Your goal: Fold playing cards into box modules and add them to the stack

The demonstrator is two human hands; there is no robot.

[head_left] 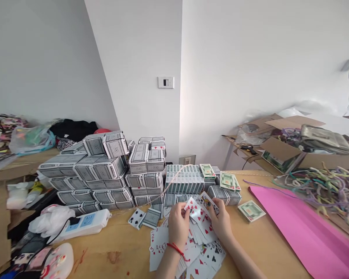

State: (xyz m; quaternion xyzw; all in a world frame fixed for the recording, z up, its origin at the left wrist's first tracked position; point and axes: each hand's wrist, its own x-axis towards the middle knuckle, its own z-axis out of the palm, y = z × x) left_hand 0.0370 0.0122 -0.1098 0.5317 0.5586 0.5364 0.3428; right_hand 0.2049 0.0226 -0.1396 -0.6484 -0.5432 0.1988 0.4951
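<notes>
Playing cards are in both of my hands, just above the front middle of the wooden table. My left hand (pixel 178 224), with a red cord on its wrist, pinches a card with red hearts (pixel 193 209) between thumb and fingers. My right hand (pixel 221 221) closes on a black-and-yellow face card (pixel 204 199) at its upper right. Beneath them spreads a heap of loose cards (pixel 159 242), mostly face up. Left of the heap lie a black spade card (pixel 136 219) and a face-down card (pixel 151 218).
Wrapped blocks of cards (pixel 104 170) are stacked along the back. Green card packs (pixel 251 211) sit to the right, beside a pink sheet (pixel 305 228) and tangled cords (pixel 320 190). A white power strip (pixel 87 223) lies at left; an open carton (pixel 325 159) stands back right.
</notes>
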